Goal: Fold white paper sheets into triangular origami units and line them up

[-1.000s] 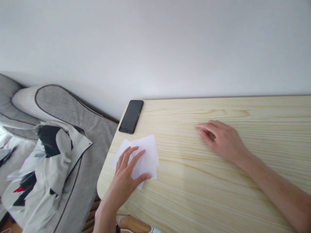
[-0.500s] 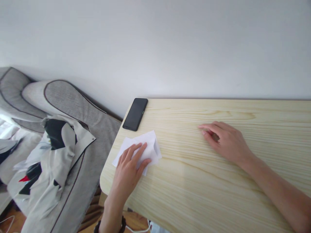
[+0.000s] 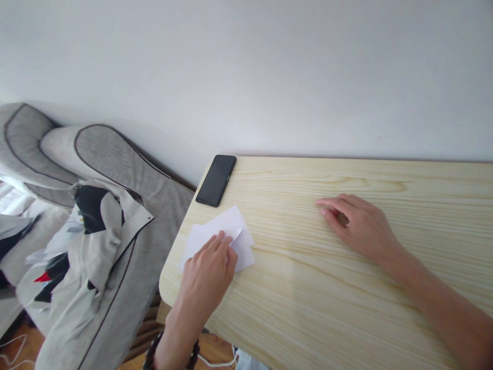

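Observation:
Several white pieces of paper [image 3: 215, 223] lie loosely overlapped near the left end of the pale wooden table. My left hand [image 3: 210, 264] is over them, its fingers drawn together with the thumb, pinching one piece of paper whose edge is raised. Part of that paper is hidden beneath the fingers. Well to the right, my right hand [image 3: 358, 224] rests on the tabletop, loosely curved and holding nothing. A gap shows between its thumb and index finger. Just behind the papers is a black phone [image 3: 216, 181], lying flat and touched by neither hand.
The wooden table [image 3: 308, 308] meets a white wall [image 3: 269, 77] at its back edge. Left of it stands a grey sofa [image 3: 162, 205] with a crumpled light cloth with dark patches [image 3: 96, 252] on it. White cables [image 3: 217, 364] run on the floor below.
My left hand's spread fingers have closed together into a pinch on a paper. The papers have shifted and fanned differently. My right hand stays in place.

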Demonstrator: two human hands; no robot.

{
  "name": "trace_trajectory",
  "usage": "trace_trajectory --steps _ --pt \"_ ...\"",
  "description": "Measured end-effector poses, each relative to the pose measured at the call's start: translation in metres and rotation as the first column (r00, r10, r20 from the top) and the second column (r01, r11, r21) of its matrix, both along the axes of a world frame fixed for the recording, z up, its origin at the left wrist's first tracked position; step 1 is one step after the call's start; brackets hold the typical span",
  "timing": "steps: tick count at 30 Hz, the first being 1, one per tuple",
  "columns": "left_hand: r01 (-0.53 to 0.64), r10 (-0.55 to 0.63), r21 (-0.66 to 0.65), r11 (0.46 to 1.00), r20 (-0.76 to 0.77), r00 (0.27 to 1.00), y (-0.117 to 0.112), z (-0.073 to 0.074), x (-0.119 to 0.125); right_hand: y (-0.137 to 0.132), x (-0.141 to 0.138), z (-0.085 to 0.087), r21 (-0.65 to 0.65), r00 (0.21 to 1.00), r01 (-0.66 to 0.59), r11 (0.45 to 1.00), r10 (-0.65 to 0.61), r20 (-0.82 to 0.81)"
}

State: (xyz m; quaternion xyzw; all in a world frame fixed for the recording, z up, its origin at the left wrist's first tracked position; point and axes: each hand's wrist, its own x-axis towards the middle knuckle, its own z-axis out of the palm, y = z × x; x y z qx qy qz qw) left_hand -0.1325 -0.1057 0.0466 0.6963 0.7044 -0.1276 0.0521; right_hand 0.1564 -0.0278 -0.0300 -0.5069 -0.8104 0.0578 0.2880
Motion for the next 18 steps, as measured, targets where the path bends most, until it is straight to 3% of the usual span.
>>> trace_trajectory --steps 4,10,14,18 --pt "-0.047 0.045 -0.052 0.998 -0.048 0.998 0.0 0.005 -0.001 0.0 0.001 -0.002 -0.001 1.0 -0.002 1.0 0.002 -0.002" --pt "-0.149 0.148 -0.013 0.989 -0.055 0.987 0.001 0.011 -0.004 0.001 0.001 -0.003 0.007 1.0 -0.005 1.0 0.005 -0.001" --pt "-0.275 0.272 0.044 0.961 0.056 0.961 -0.002 0.01 -0.006 0.001 0.001 -0.001 -0.004 1.0 -0.013 1.0 0.013 0.0" --pt "-0.343 0.302 0.132 0.93 0.26 0.917 -0.006 0.0 -0.004 0.0 0.0 0.0 -0.009 1.0 -0.004 1.0 0.004 -0.003"
